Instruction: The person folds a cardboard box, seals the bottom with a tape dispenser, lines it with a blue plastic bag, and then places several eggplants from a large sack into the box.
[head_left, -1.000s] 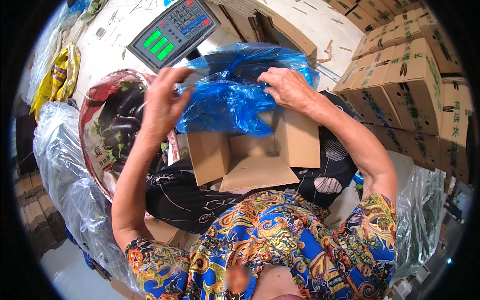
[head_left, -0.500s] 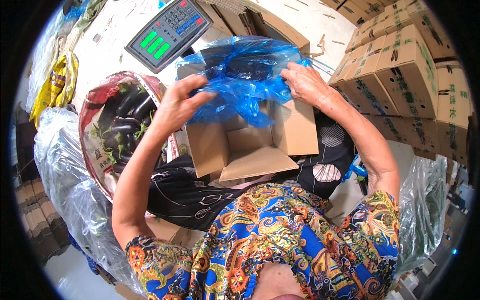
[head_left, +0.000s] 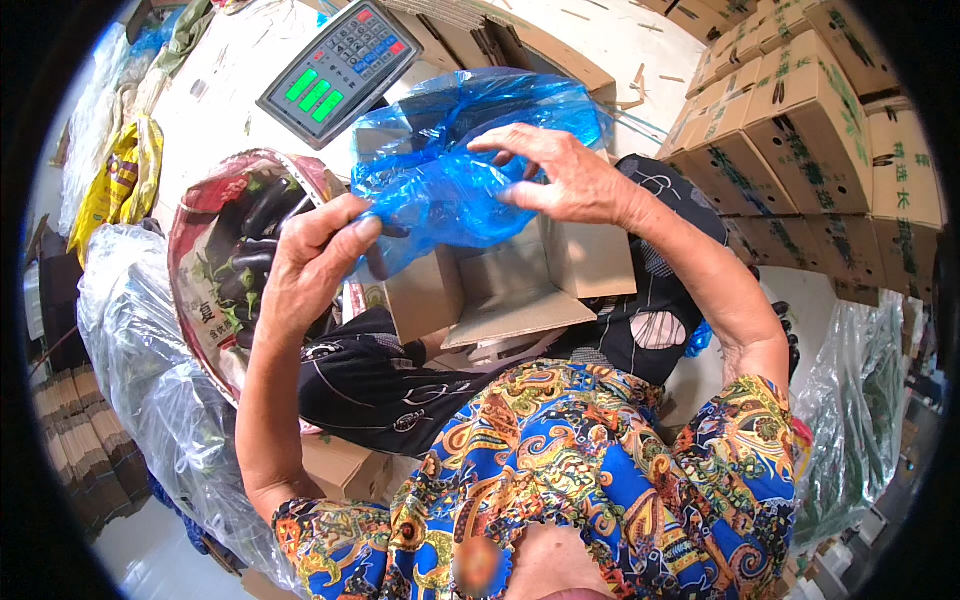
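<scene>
A thin blue plastic bag [head_left: 450, 205] lies crumpled over the far side of an open cardboard box [head_left: 520, 322] between my legs. My left hand [head_left: 312, 252] pinches the bag's left edge between thumb and fingers. Over the bag's right part hovers my right hand [head_left: 572, 182], its thumb and fingers apart; whether the fingertips touch the film is hard to tell. The box's near flap is folded outward, and the visible part of its inside is bare. Left of the box, dark purple eggplants [head_left: 258, 262] fill a red and white woven sack [head_left: 190, 300].
Beyond the box stands a digital scale [head_left: 340, 70] with green displays. Printed cardboard boxes [head_left: 800, 130] are stacked at the right. Clear plastic sheeting [head_left: 150, 340] lies at the left, with a yellow bag [head_left: 125, 180] behind it. Flattened cardboard [head_left: 480, 40] stands at the back.
My right hand has let go of the bag's right edge and moved left over it. My left hand has come down slightly and pulled the bag's left edge toward me.
</scene>
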